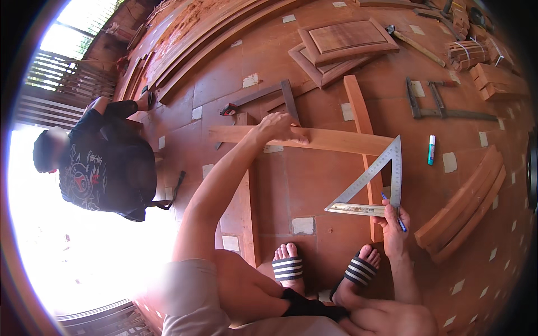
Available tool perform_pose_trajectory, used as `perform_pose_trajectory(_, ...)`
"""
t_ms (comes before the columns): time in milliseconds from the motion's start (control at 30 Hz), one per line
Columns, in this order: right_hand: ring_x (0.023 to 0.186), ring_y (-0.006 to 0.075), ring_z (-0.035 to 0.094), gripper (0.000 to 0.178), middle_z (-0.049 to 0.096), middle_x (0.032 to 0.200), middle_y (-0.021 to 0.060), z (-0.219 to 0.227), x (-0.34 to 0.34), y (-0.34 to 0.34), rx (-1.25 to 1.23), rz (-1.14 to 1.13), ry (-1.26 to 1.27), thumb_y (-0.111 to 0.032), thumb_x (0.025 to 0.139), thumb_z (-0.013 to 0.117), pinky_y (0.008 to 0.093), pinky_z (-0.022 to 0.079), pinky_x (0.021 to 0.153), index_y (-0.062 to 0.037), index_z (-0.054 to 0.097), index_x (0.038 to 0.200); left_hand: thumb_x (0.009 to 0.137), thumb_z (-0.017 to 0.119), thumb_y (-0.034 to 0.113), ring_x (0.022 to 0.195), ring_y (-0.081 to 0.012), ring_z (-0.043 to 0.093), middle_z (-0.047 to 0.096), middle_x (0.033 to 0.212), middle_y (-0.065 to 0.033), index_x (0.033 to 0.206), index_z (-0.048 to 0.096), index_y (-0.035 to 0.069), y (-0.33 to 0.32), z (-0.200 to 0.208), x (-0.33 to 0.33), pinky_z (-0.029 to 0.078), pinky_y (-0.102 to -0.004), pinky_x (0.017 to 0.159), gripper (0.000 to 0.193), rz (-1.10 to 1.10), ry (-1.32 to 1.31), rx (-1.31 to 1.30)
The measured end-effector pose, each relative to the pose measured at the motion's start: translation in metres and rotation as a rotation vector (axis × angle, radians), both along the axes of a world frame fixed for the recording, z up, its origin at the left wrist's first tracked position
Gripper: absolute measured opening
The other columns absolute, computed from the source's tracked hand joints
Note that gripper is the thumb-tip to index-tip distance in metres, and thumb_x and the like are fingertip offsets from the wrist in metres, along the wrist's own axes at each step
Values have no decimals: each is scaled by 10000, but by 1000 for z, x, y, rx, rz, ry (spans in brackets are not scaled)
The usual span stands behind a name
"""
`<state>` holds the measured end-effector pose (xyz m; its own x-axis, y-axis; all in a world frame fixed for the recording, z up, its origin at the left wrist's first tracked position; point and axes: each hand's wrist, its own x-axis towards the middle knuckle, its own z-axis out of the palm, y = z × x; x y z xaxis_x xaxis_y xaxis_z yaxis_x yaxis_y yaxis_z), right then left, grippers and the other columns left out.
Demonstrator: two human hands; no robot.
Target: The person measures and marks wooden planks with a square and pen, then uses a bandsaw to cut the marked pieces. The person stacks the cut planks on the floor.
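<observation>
A reddish-brown wooden board [330, 140] lies crosswise over a left wooden beam [248, 218] and a right wooden beam [354, 101]. My left hand [276, 127] grips this board near its left end, fingers over the top. In my right hand [393, 227] are a metal triangle square [395, 168] and a blue pen [402, 224], both pinched at the square's lower right corner. The square's upper tip overlaps the board's right end; whether they touch, I cannot tell.
A wooden try square [288, 101], tape measure [228, 110], panels [353, 40], hammer [417, 47], clamp [459, 113] and marker [431, 150] lie beyond the board. Curved wooden pieces [462, 204] sit at right. At left, another person [106, 162] in dark clothes crouches.
</observation>
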<state>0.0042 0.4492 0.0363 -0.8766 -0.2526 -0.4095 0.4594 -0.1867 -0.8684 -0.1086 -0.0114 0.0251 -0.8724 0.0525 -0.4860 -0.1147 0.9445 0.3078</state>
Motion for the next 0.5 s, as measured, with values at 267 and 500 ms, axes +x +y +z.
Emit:
perform_pose_trajectory(267, 864, 187, 753, 356, 777, 1021, 136, -9, -8, -2, -19, 116, 58, -305, 1095, 675, 315, 614, 801, 16, 695, 1248, 684, 910, 556, 1119, -391, 675, 675, 1131, -149, 1161, 726, 71, 23, 7, 44, 578, -498, 925, 704, -214, 231, -4)
perform_pose_trajectory(500, 874, 185, 742, 382, 758, 1029, 131, -12, -11, -18, -8, 174, -73, -285, 1089, 689, 329, 617, 819, 46, 697, 1279, 721, 898, 509, 1151, -354, 657, 659, 1175, -114, 1171, 704, 116, 46, -6, 104, 589, -501, 904, 627, -153, 365, -54)
